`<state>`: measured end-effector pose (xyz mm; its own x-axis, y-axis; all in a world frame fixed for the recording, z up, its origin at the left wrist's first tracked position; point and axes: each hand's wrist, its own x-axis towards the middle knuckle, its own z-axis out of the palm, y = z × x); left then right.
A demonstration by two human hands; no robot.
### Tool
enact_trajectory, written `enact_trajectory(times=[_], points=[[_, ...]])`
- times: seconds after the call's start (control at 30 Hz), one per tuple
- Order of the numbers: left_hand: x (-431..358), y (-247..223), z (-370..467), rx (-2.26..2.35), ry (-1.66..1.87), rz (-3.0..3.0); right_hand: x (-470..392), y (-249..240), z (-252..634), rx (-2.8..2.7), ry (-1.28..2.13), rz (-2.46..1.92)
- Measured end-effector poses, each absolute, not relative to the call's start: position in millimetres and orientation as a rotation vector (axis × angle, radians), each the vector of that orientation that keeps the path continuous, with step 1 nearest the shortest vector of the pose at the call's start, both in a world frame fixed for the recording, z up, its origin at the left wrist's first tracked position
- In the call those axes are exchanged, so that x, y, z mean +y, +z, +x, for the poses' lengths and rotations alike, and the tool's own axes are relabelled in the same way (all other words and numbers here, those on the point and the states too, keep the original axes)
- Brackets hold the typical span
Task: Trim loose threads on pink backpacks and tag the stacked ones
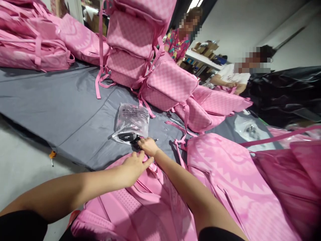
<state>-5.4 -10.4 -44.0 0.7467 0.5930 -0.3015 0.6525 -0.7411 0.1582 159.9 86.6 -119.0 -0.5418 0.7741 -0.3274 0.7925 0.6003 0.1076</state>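
A pink backpack [147, 207] lies in front of me at the bottom centre, its padded back and straps facing up. Over its top end is my left hand [132, 167], fingers spread near the top strap. Just beyond, my right hand [148, 147] has its fingers closed around something dark at the mouth of a clear plastic bag [132, 120]. A black item [125, 137] shows inside that bag's opening. What exactly my right fingers grip is too small to make out.
Stacked pink checkered bags [130, 36] rise behind the plastic bag on the grey table cover [62, 100]. More pink bags [223, 174] lie right and back left. Two people stand across the table. Another plastic bag [250, 130] lies at right.
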Motion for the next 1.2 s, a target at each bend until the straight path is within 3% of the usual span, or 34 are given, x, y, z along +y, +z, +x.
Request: enact_trajectory(times=[0.27,0.43,0.53,0.63,0.73,0.8,0.9,0.97,1.1,1.2], points=[[-11,-51,-20,0.959,-0.054,2.592,67,-74,168,2.681,-0.058,1.747],[3,-60,-38,0.856,0.567,1.892,6,-24,172,3.020,0.078,1.966],[-1,-47,-41,0.860,0.838,1.582,-40,-7,167,3.439,0.103,1.884],[-21,-28,-37,0.702,0.890,1.285,-79,2,157,3.534,0.018,1.742],[-45,-17,-31,0.700,1.034,1.213,-109,11,146,3.317,-0.249,2.304],[-57,-14,-29,0.755,1.149,1.264,-123,17,141,3.042,-0.686,2.643],[-71,-15,-30,0.781,1.173,1.344,-136,19,138,2.814,-1.161,2.578],[-76,-20,-39,0.798,1.159,1.447,-139,15,142,2.797,-0.980,2.585],[-78,-50,-73,1.078,1.096,1.766,-138,4,152,2.530,-0.290,2.476],[-83,-84,-96,1.221,0.831,1.886,-136,-6,146,2.286,-0.247,2.181]])
